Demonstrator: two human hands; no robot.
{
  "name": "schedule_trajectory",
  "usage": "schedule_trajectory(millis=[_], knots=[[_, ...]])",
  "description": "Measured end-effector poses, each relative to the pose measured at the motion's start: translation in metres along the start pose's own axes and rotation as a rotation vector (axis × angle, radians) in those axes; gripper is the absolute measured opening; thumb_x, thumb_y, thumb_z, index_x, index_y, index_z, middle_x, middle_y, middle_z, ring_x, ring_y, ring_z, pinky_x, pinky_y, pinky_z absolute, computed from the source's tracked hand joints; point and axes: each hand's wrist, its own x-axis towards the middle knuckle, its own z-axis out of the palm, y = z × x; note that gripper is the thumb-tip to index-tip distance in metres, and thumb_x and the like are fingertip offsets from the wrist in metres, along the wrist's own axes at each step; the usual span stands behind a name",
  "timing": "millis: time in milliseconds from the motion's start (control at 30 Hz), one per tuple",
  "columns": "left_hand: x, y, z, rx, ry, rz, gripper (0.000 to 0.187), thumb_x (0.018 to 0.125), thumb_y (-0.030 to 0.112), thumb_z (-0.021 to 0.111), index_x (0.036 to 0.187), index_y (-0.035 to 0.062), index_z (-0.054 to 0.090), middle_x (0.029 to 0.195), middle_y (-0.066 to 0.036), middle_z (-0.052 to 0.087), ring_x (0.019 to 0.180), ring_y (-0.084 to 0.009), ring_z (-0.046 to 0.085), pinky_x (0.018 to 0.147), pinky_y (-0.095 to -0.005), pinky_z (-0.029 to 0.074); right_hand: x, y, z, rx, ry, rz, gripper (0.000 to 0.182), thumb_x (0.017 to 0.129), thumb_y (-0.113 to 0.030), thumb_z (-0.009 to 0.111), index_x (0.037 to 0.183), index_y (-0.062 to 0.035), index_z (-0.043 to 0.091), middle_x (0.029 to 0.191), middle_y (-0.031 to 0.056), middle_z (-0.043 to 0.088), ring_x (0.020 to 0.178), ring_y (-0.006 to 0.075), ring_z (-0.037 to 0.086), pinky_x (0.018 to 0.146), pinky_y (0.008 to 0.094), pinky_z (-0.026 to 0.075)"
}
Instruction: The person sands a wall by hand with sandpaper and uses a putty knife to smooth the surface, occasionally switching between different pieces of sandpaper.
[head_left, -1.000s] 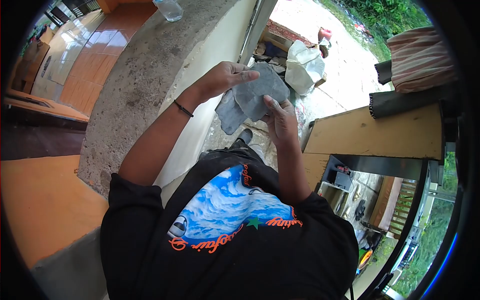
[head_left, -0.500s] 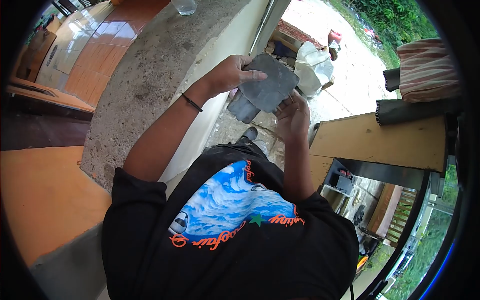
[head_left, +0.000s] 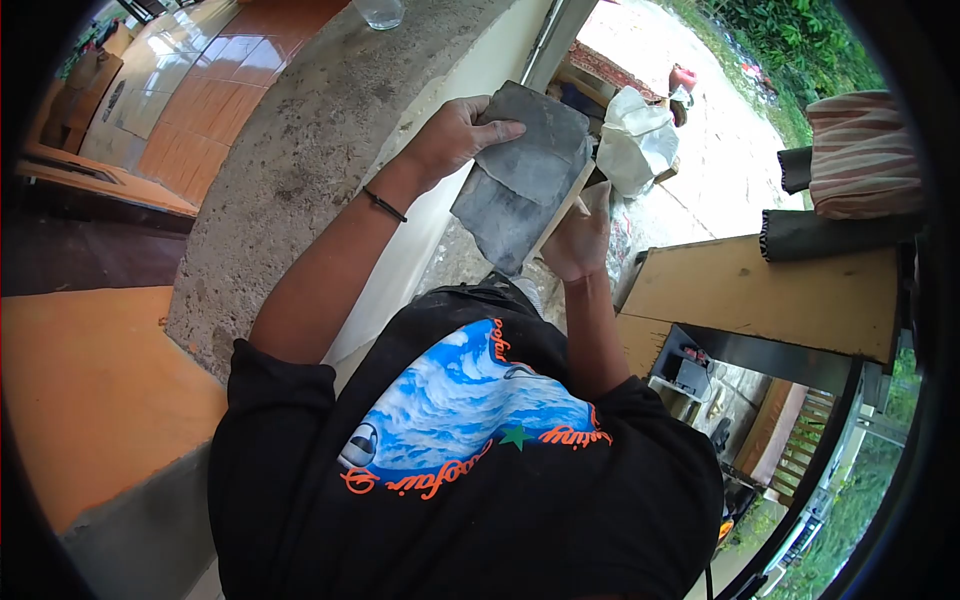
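My left hand [head_left: 455, 142], with a black band on its wrist, grips the upper left edge of a worn dark grey sheet that looks like sandpaper [head_left: 535, 140]. Its thumb lies across the front and the fingers go behind. Below, a second grey part [head_left: 500, 215] with a ragged lower end is overlapped by the upper one. A tan strip shows along the right edge. There my right hand [head_left: 580, 238] is closed at the border, its fingers partly hidden behind. Whitish dust marks my fingertips.
A rough concrete ledge [head_left: 290, 130] with a clear glass [head_left: 380, 12] runs along my left. Ahead are a crumpled whitish sack [head_left: 636, 145] and a red object [head_left: 683, 78]. On my right stands a wooden cabinet [head_left: 760, 290], with striped cloth [head_left: 865, 150] beyond it.
The two grey parts have come together and tilted, so more of the lower part and a tan right edge show. My right hand has moved slightly down and closed at that edge.
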Motion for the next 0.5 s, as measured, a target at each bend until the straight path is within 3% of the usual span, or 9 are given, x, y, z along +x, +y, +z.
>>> schedule_trajectory(millis=[67,100,167,200,367,433,500], knots=[[-0.002,0.001,0.003,-0.008,0.018,0.027,0.043,0.084,0.027,0.068,0.112,-0.0045,0.058,0.099,-0.008,0.065,0.092,-0.0129,0.060,0.084,-0.0257,0.047,-0.001,0.004,0.008,-0.276,0.139,-0.059,0.070,0.089,-0.049,0.049,0.137,-0.0008,0.031,0.139,0.0156,0.039,0.127,0.0297,0.039,0.107,0.0464,0.029],[-0.003,0.001,0.005,-0.014,0.034,0.055,0.043,0.085,0.027,0.067,0.113,-0.0046,0.057,0.099,-0.008,0.065,0.092,-0.0131,0.060,0.084,-0.0259,0.047,-0.002,0.005,0.007,-0.273,0.139,-0.058,0.070,0.089,-0.049,0.049,0.137,-0.0008,0.031,0.139,0.0156,0.039,0.127,0.0297,0.039,0.107,0.0464,0.029],[-0.001,-0.005,0.007,-0.001,0.044,0.070,0.042,0.086,0.026,0.066,0.114,-0.0046,0.057,0.099,-0.008,0.065,0.091,-0.0131,0.060,0.085,-0.0259,0.047,-0.001,0.007,0.002,-0.390,0.183,0.050,0.063,0.088,-0.035,0.057,0.136,-0.0014,0.033,0.133,0.0157,0.046,0.122,0.0298,0.046,0.104,0.0456,0.035],[-0.002,-0.005,0.008,0.011,0.052,0.088,0.041,0.087,0.025,0.065,0.114,-0.0046,0.056,0.099,-0.009,0.065,0.091,-0.0130,0.060,0.085,-0.0259,0.047,0.003,0.009,-0.003,-0.280,0.224,0.069,0.061,0.087,-0.027,0.060,0.135,-0.0013,0.034,0.128,0.0155,0.050,0.118,0.0298,0.050,0.101,0.0455,0.038],[-0.006,0.006,0.008,0.058,0.080,0.039,0.035,0.090,0.021,0.061,0.113,-0.0057,0.057,0.099,-0.008,0.065,0.087,-0.0111,0.060,0.081,-0.0250,0.048,0.006,-0.009,-0.013,-0.236,0.195,0.064,0.057,0.088,-0.025,0.058,0.134,-0.0003,0.035,0.128,0.0156,0.050,0.117,0.0295,0.050,0.101,0.0455,0.038],[-0.007,0.017,0.008,0.045,0.240,0.147,0.036,0.090,0.021,0.060,0.114,-0.0055,0.057,0.098,-0.007,0.065,0.084,-0.0095,0.060,0.080,-0.0249,0.048,0.012,-0.024,-0.020,-0.151,0.183,0.041,0.053,0.089,-0.022,0.057,0.132,0.0006,0.037,0.125,0.0142,0.052,0.114,0.0280,0.052,0.100,0.0445,0.039],[-0.002,0.031,0.005,0.197,0.322,0.148,0.034,0.091,0.015,0.058,0.119,-0.0043,0.055,0.106,-0.009,0.065,0.094,-0.0117,0.061,0.084,-0.0252,0.047,0.028,-0.038,-0.038,-0.096,0.228,0.010,0.049,0.090,-0.021,0.055,0.130,0.0022,0.038,0.123,0.0140,0.053,0.113,0.0279,0.052,0.100,0.0447,0.039]])
